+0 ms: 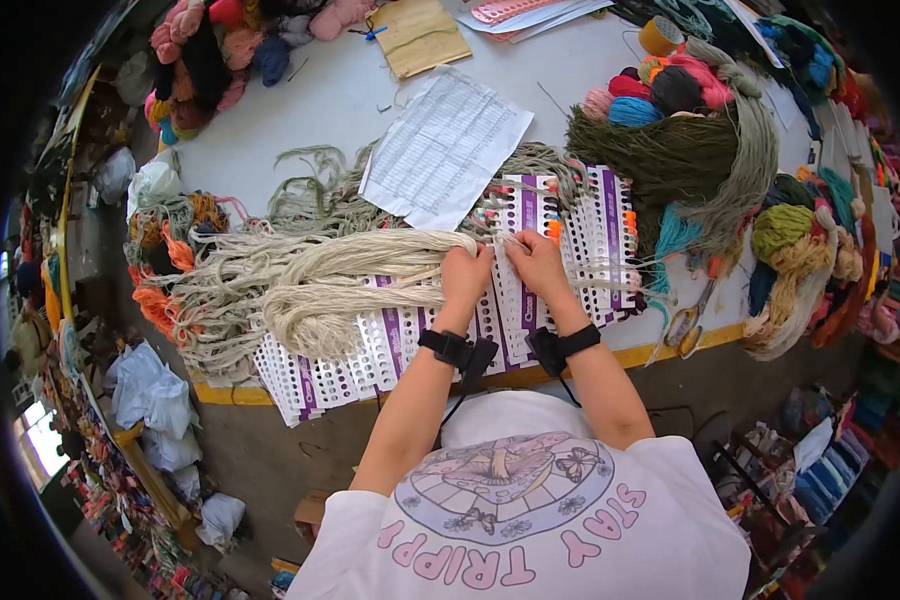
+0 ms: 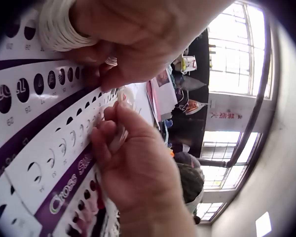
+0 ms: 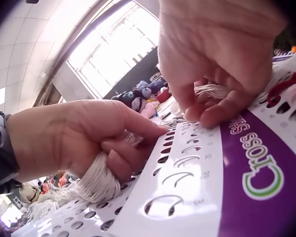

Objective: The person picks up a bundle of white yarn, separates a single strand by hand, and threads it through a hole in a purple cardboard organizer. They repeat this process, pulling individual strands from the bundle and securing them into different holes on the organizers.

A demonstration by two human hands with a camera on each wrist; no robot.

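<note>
Cream embroidery thread (image 1: 360, 255) lies in a long hank to the left, and my left hand (image 1: 467, 275) holds its end in curled fingers. The thread bundle (image 3: 97, 182) hangs below those fingers in the right wrist view. My left fingertips also touch the edge of a white and purple punched thread card (image 3: 187, 190) lettered "Cross". Close beside it, my right hand (image 1: 538, 265) pinches white thread at the card's far holes. More thread (image 3: 212, 91) passes behind my right fingers, which hide part of it. Several punched cards (image 1: 370, 345) overlap along the table's front.
A printed sheet (image 1: 448, 145) lies beyond my hands on grey-green yarn (image 1: 315, 190). Dark green hanks (image 1: 660, 155) and coloured yarn balls (image 1: 635, 110) are piled at the right. Scissors (image 1: 685, 328) lie near the yellow table edge (image 1: 230, 396). A brown envelope (image 1: 420, 38) lies at the back.
</note>
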